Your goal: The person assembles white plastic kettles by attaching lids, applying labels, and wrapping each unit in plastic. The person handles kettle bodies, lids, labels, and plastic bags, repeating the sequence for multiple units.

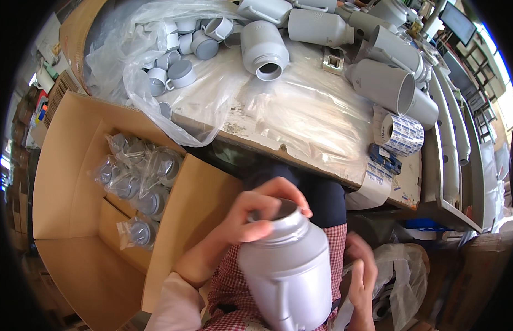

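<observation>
A grey thermos jug body (289,270) with a side handle stands tilted over my lap, its round mouth bare and facing up. My left hand (262,212) grips the jug at its neck, the fingers curled over the rim. To the right of the jug, clear of it, is my right hand (361,270). It is slightly blurred, with the fingers apart and nothing seen in them. Close to that hand lies a clear plastic bag (402,265) in a container, holding things I cannot make out.
An open cardboard box (63,165) on the left holds several plastic-wrapped, grey-lidded items (140,231). On the plastic-covered table (300,116) are grey cups (182,73), more jug bodies (264,49), a roll of printed labels (402,134) and a small dark blue tool (385,159).
</observation>
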Action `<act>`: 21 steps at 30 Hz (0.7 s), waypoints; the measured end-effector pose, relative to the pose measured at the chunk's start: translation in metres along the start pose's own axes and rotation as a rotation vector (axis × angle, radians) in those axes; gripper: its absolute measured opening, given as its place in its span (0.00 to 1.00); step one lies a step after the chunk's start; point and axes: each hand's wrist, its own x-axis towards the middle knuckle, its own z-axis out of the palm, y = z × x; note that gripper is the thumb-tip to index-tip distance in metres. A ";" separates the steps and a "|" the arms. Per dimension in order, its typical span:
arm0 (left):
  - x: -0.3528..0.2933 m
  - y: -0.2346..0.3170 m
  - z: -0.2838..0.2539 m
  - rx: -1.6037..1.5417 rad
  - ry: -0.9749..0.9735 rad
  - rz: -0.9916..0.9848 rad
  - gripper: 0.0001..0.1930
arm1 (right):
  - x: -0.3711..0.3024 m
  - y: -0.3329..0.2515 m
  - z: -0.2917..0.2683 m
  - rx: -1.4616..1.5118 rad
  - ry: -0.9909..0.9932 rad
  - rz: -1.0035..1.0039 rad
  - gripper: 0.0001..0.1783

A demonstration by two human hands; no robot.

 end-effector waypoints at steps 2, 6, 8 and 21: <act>0.017 -0.022 0.000 0.074 -0.224 -0.123 0.21 | 0.015 -0.006 0.013 -0.226 0.252 -0.630 0.39; 0.044 -0.041 -0.028 0.263 -0.172 -0.292 0.15 | 0.051 -0.012 0.055 -0.543 -0.301 -0.625 0.35; 0.066 -0.012 -0.089 0.892 0.071 -0.269 0.13 | 0.065 -0.017 0.068 -0.522 -0.266 -0.521 0.33; 0.159 0.086 -0.361 2.235 0.943 -0.732 0.38 | 0.080 -0.003 0.060 -0.285 -0.141 -0.519 0.25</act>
